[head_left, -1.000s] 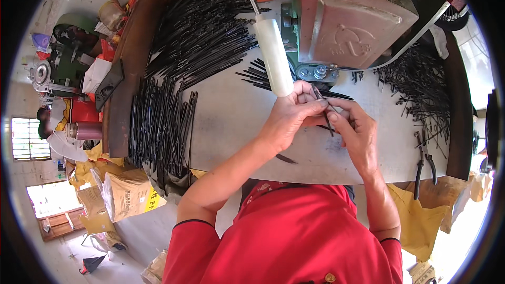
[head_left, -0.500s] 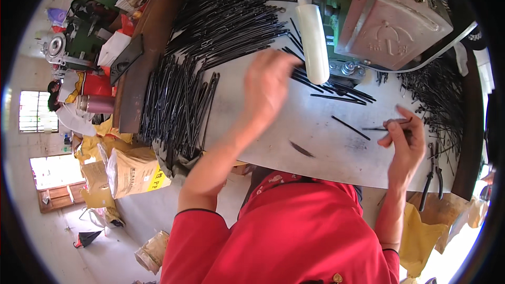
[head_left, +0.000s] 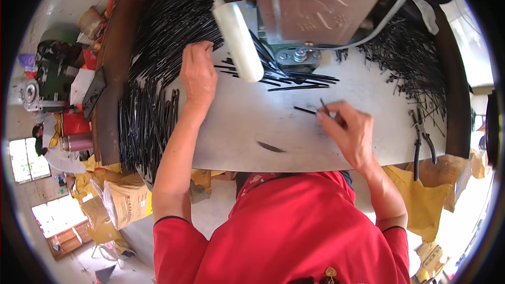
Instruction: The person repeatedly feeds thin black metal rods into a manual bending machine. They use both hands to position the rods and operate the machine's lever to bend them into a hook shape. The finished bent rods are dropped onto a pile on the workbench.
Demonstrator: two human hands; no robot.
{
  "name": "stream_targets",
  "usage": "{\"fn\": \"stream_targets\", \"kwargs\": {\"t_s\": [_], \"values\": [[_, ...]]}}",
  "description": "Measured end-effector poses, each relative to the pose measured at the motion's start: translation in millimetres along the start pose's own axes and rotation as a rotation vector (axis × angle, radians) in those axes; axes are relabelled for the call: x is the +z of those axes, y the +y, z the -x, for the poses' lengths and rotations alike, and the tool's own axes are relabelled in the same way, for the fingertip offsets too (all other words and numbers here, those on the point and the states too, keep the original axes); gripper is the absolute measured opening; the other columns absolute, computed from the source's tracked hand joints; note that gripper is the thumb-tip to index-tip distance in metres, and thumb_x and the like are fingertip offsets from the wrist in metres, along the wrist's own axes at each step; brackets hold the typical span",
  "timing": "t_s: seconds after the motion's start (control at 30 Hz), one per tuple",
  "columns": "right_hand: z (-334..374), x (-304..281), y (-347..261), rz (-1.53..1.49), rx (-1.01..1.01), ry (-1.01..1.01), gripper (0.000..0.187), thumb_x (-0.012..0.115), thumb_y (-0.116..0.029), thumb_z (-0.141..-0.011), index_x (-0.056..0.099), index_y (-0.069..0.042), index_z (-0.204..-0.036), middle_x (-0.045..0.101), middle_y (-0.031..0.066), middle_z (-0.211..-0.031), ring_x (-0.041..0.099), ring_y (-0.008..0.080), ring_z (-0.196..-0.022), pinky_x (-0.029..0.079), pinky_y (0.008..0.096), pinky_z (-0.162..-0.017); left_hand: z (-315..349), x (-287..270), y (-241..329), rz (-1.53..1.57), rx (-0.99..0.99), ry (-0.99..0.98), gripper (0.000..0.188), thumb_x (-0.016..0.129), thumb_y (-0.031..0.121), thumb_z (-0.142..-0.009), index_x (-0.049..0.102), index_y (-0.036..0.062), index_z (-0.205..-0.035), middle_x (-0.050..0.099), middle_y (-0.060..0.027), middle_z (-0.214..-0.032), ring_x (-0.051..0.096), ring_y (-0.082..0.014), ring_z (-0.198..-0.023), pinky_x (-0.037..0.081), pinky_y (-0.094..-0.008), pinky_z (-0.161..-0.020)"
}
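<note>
My left hand (head_left: 199,73) is at the right edge of a large heap of thin black rods (head_left: 171,26), its fingers bent together. Whatever its fingertips hold is hidden from view. Above the metal tabletop (head_left: 236,147), my right hand (head_left: 347,129) is closed in a pinch on a thin dark rod (head_left: 324,106). Just left of those fingertips lies a single black rod (head_left: 304,109). Several more black rods (head_left: 302,87) lie in front of the machine, and a second bundle of them (head_left: 147,121) is at the table's left side.
A green machine with a pinkish metal cover (head_left: 321,5) stands at the back. A white lamp (head_left: 239,42) hangs before it. At the right are a tangled heap of thin dark pieces (head_left: 405,58) and black-handled pliers (head_left: 421,142). Raised wooden edges (head_left: 456,94) border the table.
The view has shifted, so the table appears further left. My left hand has moved left to the heap's edge. My right hand has come inward, close to the single rod.
</note>
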State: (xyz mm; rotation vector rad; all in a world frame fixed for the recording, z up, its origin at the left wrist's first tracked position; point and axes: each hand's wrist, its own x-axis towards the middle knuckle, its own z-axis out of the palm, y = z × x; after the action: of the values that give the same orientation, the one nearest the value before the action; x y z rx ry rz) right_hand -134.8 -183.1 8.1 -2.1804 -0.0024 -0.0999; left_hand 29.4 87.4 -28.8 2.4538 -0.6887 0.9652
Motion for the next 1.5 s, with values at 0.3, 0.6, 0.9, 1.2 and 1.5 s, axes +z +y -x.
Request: {"fn": "stream_targets", "kwargs": {"t_s": [0.3,0.6,0.9,1.2,1.5], "values": [[-60.4,3.4,-12.1,-0.8,0.474,-0.124,0.025,0.061,-0.024,-0.087,0.062,-0.001,-0.096,0.058,0.0084,-0.061,0.048,0.0107,-0.041,0.037,0.0244,-0.042,-31.1,6.8,73.8,0.467,-0.056,-0.19,0.008,0.06,0.002,-0.087,0.054,-0.001,-0.09,0.06,-0.0141,-0.086,0.057,-0.0234,-0.072,0.045,-0.0349,-0.063],[-65.3,24.3,-10.9,-0.938,0.421,-0.03,0.021,0.056,-0.018,-0.089,0.058,0.001,-0.098,0.057,0.0079,-0.061,0.046,0.0092,-0.038,0.035,0.0221,-0.035,-11.4,4.8,116.5,1.568,-1.238,-0.293,0.028,0.062,0.006,-0.088,0.056,0.0003,-0.115,0.064,-0.0051,-0.091,0.058,-0.0094,-0.075,0.045,-0.0204,-0.065],[-66.0,22.2,-13.3,-0.922,0.368,0.005,0.019,0.055,-0.014,-0.09,0.057,0.003,-0.097,0.059,0.0077,-0.066,0.049,0.0092,-0.041,0.038,0.0221,-0.034,-5.2,14.0,128.2,1.542,-1.198,-0.266,0.03,0.059,0.004,-0.091,0.054,-0.0008,-0.12,0.063,-0.005,-0.096,0.059,-0.0091,-0.079,0.048,-0.021,-0.069],[-66.8,26.7,-13.9,-0.867,0.287,0.032,0.019,0.055,-0.012,-0.09,0.057,0.004,-0.1,0.06,0.0063,-0.07,0.054,0.0084,-0.051,0.042,0.0226,-0.037,-8.1,10.8,131.0,1.548,-1.19,-0.27,0.03,0.058,0.004,-0.091,0.053,-0.0036,-0.12,0.062,-0.0045,-0.093,0.057,-0.0081,-0.075,0.047,-0.0212,-0.067],[-63.4,30.3,-16.7,-0.764,0.274,0.094,0.019,0.054,-0.012,-0.09,0.058,0.004,-0.1,0.062,0.0069,-0.071,0.057,0.0083,-0.056,0.045,0.0226,-0.039,-5.1,8.4,139.2,1.576,-1.204,-0.237,0.033,0.057,0.004,-0.092,0.052,-0.0052,-0.123,0.06,-0.0037,-0.092,0.054,-0.0076,-0.077,0.046,-0.0216,-0.067]]}}
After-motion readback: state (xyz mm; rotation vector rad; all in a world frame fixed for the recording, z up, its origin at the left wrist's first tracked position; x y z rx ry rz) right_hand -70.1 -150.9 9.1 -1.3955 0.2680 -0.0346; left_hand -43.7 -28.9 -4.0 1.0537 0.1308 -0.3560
